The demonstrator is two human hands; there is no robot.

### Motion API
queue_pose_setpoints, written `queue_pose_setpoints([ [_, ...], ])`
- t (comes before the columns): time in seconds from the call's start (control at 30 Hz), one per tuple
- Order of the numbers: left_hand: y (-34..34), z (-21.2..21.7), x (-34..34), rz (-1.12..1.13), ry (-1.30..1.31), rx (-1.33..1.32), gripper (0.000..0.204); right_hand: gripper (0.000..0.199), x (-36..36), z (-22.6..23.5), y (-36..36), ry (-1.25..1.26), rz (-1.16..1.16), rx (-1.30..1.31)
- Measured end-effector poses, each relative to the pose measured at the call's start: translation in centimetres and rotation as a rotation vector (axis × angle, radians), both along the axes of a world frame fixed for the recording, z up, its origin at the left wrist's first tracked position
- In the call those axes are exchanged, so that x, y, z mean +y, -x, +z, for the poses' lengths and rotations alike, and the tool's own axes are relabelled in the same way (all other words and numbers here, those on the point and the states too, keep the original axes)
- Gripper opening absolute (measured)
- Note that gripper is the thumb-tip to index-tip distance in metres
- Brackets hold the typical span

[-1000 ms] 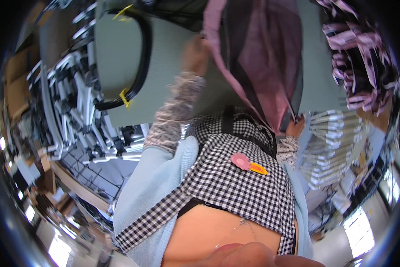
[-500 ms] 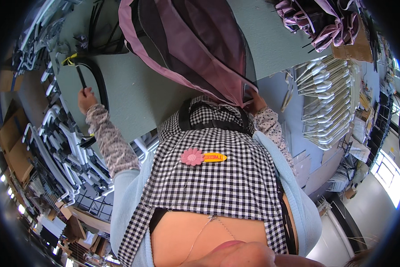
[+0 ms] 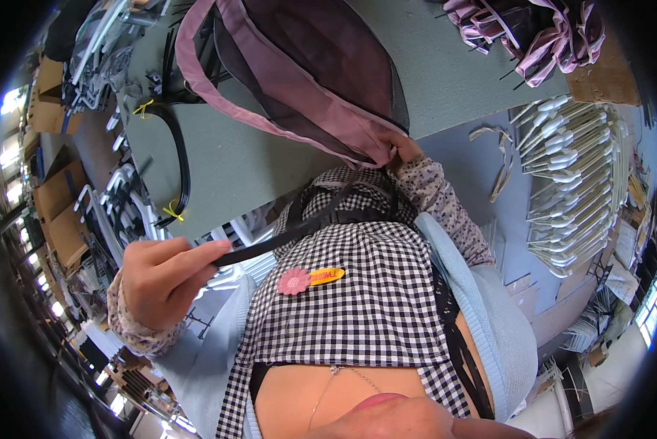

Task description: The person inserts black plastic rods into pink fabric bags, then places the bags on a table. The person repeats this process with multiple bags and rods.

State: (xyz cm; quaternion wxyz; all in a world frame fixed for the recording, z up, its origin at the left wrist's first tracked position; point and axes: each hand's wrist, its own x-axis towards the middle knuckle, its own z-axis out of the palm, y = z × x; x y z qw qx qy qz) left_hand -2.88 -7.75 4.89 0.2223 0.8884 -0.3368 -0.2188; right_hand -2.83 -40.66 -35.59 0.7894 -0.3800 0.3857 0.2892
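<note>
My left hand [image 3: 160, 282] is raised on the near left, its fingers closed on one end of a long, flat black strip [image 3: 288, 235]. From there the strip slants up in front of the checked apron to the gathered tip of a pink fabric piece with dark mesh panels [image 3: 327, 91]. At that tip my right hand [image 3: 403, 151] pinches the fabric. Whether the strip's far end sits inside the fabric or only against it, I cannot tell. A curved bundle of black strips [image 3: 184, 157], tied with yellow ties, lies by the table's left edge.
The grey-green table [image 3: 233, 164] carries a heap of pink and black fabric pieces [image 3: 533, 36] at the far right. A row of white-tipped rods [image 3: 566, 175] stands beyond its right side. White metal frames [image 3: 116, 197] crowd the left, with cardboard boxes [image 3: 59, 190] behind.
My left hand has come back from the bundle toward me, bringing a black strip that now reaches the fabric. My right hand still holds the fabric tip, slightly higher and further left.
</note>
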Motion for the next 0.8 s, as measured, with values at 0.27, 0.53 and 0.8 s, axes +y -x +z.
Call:
queue_pose_setpoints([
  [0.27,0.3,1.8,-7.3,-0.189,-0.206,-0.250,0.031,0.020,2.1,0.6,-1.8,0.197,0.239,-0.541],
  [0.53,0.0,3.7,-11.0,-0.345,-0.337,-0.351,0.033,0.023,2.8,1.3,-2.3,0.173,0.197,-0.279],
  [0.8,-0.9,4.0,-11.3,-0.421,-0.349,-0.340,0.033,0.025,3.4,1.7,-2.6,0.132,0.088,-0.192],
])
